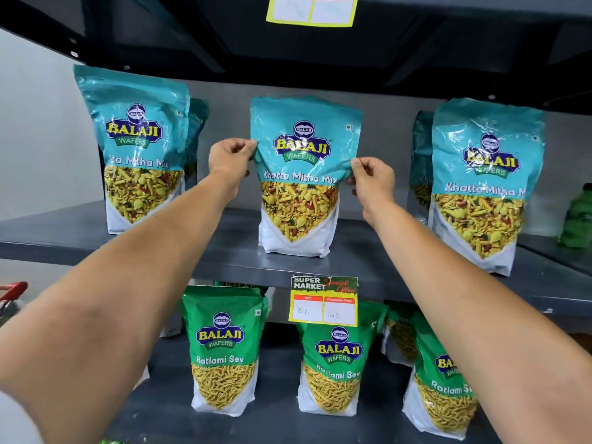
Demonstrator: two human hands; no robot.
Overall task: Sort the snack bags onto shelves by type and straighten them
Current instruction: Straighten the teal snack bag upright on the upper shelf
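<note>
Two hands pinch one teal Khatta Mitha Mix bag (301,174) at the centre of the frame: your left hand (230,161) grips its left edge, your right hand (373,179) its right edge, fingers closed on the film. The bag stands upright on the grey middle shelf (368,267). A matching teal bag (136,149) stands at the upper left with another tucked behind it, and a third teal bag (483,187) stands at the right, also with one behind. Below, green Ratlami Sev bags (222,350) line the lower shelf; your forearms cross in front of the outer ones. A price tag (323,299) hangs from the shelf edge, covering the top of the middle green bag. Something green (576,219) sits at the far right edge, too blurred to tell.
</note>
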